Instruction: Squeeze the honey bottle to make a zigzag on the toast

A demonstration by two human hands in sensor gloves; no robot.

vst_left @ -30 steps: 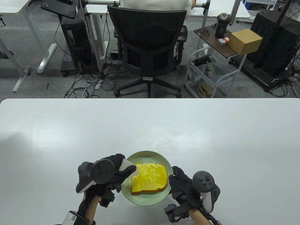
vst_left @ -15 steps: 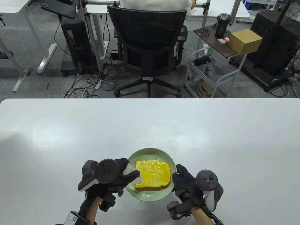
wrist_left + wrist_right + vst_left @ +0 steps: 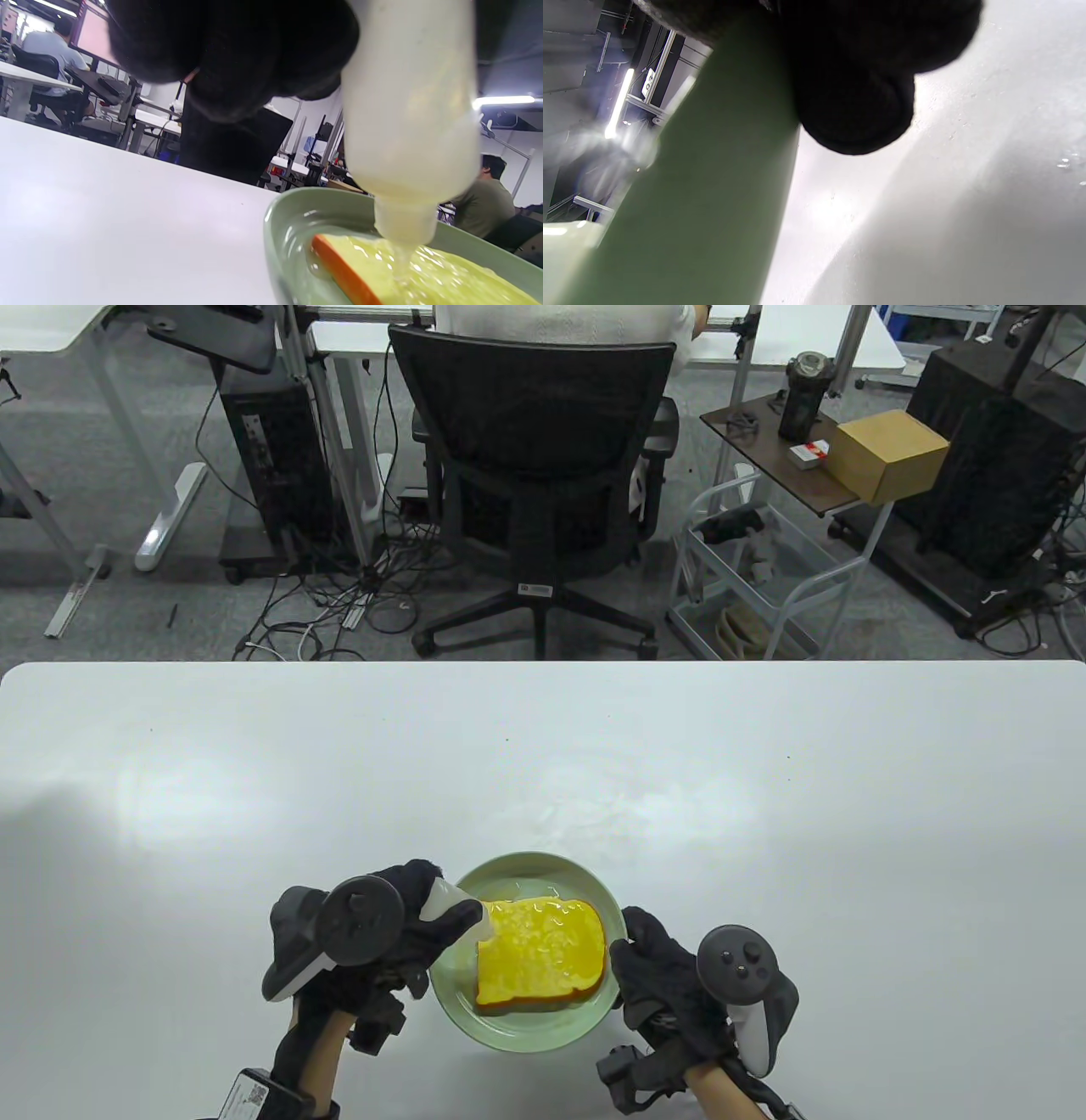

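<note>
We read no legible writing on bottle or plate. Left hand [image 3: 399,925] grips honey bottle [image 3: 407,114], translucent soft plastic, tipped nozzle-down over toast [image 3: 543,954] left corner; clear glossy honey runs from nozzle. Toast: square slice, yellow wet sheen, orange crust. Plate [image 3: 526,1035] round, pale green, smooth glaze, on white table [image 3: 543,763]. Right hand [image 3: 670,976] holds plate's right rim, fingers pressed on it.
</note>
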